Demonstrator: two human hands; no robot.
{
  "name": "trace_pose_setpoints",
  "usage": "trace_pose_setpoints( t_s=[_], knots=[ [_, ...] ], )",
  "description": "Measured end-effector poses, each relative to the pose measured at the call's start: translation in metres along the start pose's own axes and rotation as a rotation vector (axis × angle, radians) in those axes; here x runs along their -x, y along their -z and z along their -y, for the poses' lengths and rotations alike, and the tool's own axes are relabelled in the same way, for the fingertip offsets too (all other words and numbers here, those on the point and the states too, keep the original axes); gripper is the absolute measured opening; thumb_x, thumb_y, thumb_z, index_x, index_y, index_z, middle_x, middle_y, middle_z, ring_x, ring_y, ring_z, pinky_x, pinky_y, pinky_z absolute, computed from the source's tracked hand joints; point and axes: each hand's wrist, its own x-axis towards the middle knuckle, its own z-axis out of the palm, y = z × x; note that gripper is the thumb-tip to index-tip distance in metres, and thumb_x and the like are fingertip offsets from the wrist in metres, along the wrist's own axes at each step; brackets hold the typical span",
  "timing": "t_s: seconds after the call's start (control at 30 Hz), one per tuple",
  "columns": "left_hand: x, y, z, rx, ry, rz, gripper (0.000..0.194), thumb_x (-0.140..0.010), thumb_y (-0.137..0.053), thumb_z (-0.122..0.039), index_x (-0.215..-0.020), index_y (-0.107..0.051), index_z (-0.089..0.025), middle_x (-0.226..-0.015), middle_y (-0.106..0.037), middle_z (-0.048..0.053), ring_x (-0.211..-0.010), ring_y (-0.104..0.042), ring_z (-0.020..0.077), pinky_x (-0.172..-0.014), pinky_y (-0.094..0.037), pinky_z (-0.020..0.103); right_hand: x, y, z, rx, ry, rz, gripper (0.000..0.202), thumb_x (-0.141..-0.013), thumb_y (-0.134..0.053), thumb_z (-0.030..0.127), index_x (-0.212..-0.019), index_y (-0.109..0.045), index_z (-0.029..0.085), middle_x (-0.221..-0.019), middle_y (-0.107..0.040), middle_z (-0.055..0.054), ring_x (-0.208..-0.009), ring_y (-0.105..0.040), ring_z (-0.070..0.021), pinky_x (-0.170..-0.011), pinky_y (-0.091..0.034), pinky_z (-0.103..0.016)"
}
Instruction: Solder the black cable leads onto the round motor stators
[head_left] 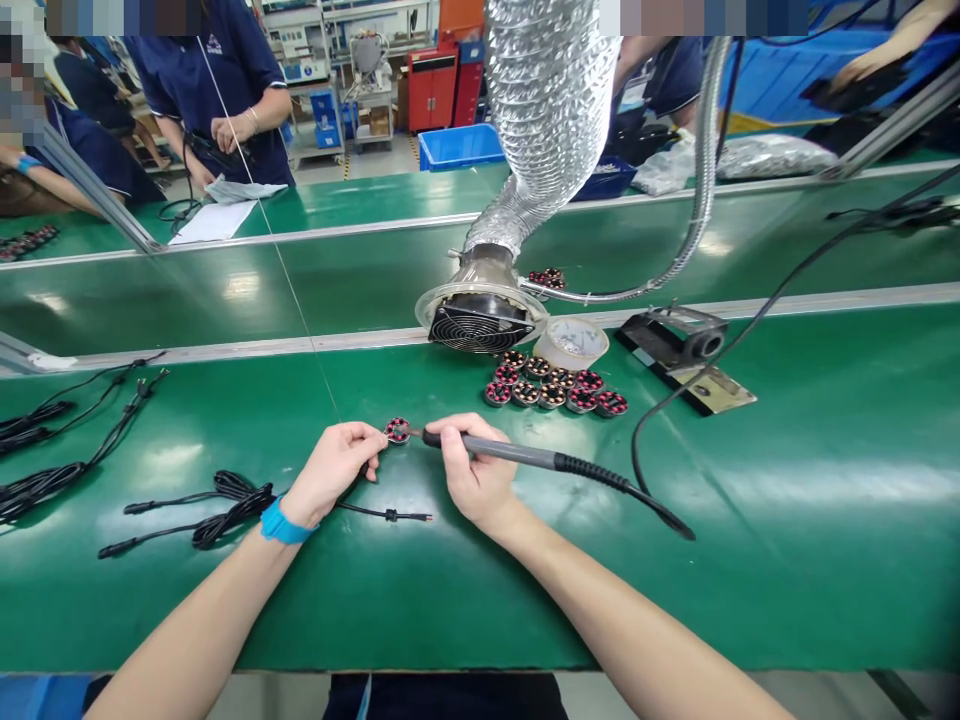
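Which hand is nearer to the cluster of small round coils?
Right. The right hand, gripping the soldering iron, is just this side of the cluster; the left hand is farther left, touching a separate coil.

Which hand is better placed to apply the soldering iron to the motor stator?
Probably the right hand: it grips the soldering iron, tip toward the motor stator, while the left hand pinches at the stator's edge.

The near green surface (480, 610) is smooth and glossy. The far duct (551, 100) looks like crinkled, shiny metal foil; the conduit (705, 170) to its right, ribbed metal. The soldering iron handle (517, 453) looks like matt plastic, the far-left sheet (212, 222) smooth paper.
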Motion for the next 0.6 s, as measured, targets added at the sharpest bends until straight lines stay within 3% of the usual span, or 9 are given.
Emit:
trace_pose_setpoints(
  t_s=[0.2, 0.6],
  knots=[
    [0.0003, -0.0006, -0.0005, 0.003, 0.015, -0.014, 0.027, -0.074, -0.069, -0.041, -0.071, -0.063, -0.015, -0.052, -0.057, -0.002, -0.047, -0.051, 0.0107, -0.053, -0.040, 0.024, 0.0026, 0.0004, 0.0024, 0.023, 0.103, 0.041, 0.022, -0.091, -0.049, 0.020, -0.075, -0.064, 0.022, -0.067, -0.072, 0.000, -0.057, -0.067, -0.0151, -0.058, -0.054, -0.028],
    [-0.0002, -0.0001, 0.0020, 0.015, 0.009, -0.009, 0.026, -0.076, -0.068, -0.040, -0.073, -0.064, -0.014, -0.052, -0.057, -0.002, -0.047, -0.050, 0.0103, -0.054, -0.040, 0.024, 0.0014, -0.0020, 0.0015, 0.050, 0.112, 0.097, 0.023, -0.092, -0.048, 0.021, -0.076, -0.065, 0.022, -0.066, -0.071, -0.001, -0.054, -0.066, -0.0148, -0.056, -0.054, -0.027]
  ],
)
